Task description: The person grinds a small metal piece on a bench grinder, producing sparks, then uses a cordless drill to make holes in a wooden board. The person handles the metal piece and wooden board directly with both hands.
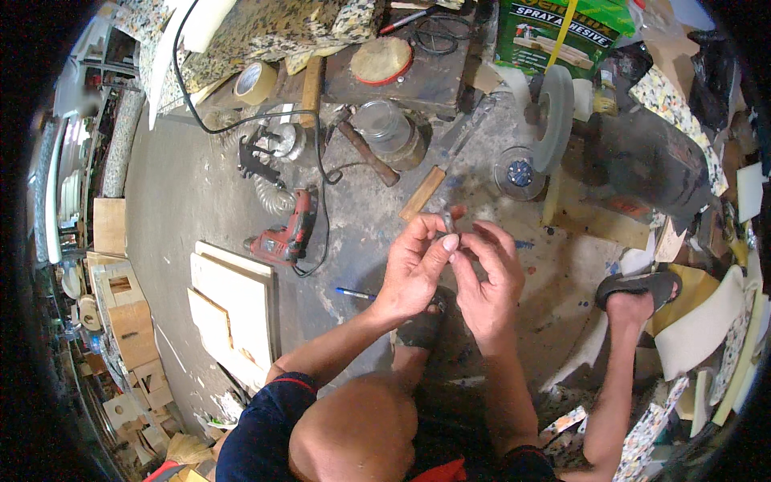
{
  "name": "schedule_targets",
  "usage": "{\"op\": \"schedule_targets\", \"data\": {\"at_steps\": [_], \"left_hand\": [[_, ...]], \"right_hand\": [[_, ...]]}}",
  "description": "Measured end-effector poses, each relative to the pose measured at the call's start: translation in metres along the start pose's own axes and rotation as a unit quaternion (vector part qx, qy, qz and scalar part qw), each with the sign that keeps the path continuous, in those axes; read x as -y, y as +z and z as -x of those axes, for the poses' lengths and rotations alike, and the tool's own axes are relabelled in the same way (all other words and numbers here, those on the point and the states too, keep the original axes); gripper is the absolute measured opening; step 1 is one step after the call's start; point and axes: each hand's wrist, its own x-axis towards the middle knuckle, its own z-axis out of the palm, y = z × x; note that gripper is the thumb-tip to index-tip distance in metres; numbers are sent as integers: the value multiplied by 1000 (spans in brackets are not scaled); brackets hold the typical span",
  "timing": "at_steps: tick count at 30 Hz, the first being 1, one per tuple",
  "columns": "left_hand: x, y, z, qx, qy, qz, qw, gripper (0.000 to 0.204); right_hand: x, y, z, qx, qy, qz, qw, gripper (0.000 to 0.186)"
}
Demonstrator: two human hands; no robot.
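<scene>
My left hand (pixel 418 269) pinches a small greyish piece (pixel 448 222) between thumb and fingers, in front of my chest; I cannot make out exactly what it is. My right hand (pixel 490 285) has its fingers curled at the same piece, its thumb meeting the left one. A small reddish-brown bit shows just above the fingertips. Beyond them on the worn floor lie a wooden-handled blade (pixel 423 193), a hammer (pixel 369 153) and a dish of small dark blue bits (pixel 520 173). A red corded drill (pixel 281 239) and a blue pen (pixel 355 293) lie to the left.
Pale boards (pixel 229 305) lie at left. At back are a glass jar (pixel 376 120), spray gun (pixel 257 165), tape roll (pixel 254 83), a low platform (pixel 434 72) and green box (pixel 522 40). A dark cylinder (pixel 654 165) and foam offcuts (pixel 707 321) lie right, beside my sandalled foot (pixel 638 293).
</scene>
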Motion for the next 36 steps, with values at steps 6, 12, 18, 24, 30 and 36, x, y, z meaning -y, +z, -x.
{"op": "schedule_targets", "data": {"at_steps": [6,12,18,24,30,36], "left_hand": [[-14,-4,-4,-47,62,4,997,19],[-25,-18,-8,-42,118,0,992,17],[-27,-19,-9,-28,132,-67,989,24],[-28,-22,-7,-19,134,-92,986,26],[-30,-19,-7,-9,130,-84,988,27],[-27,-15,-7,-21,138,-77,987,26]], "right_hand": [[6,9,-6,-22,-53,62,996,18],[4,10,-2,-49,-80,93,991,22],[3,9,-4,-73,-80,108,988,25],[6,9,-7,-80,-95,122,985,28],[6,9,-6,-81,-86,105,987,29],[-5,11,1,-53,-31,47,997,31]]}}
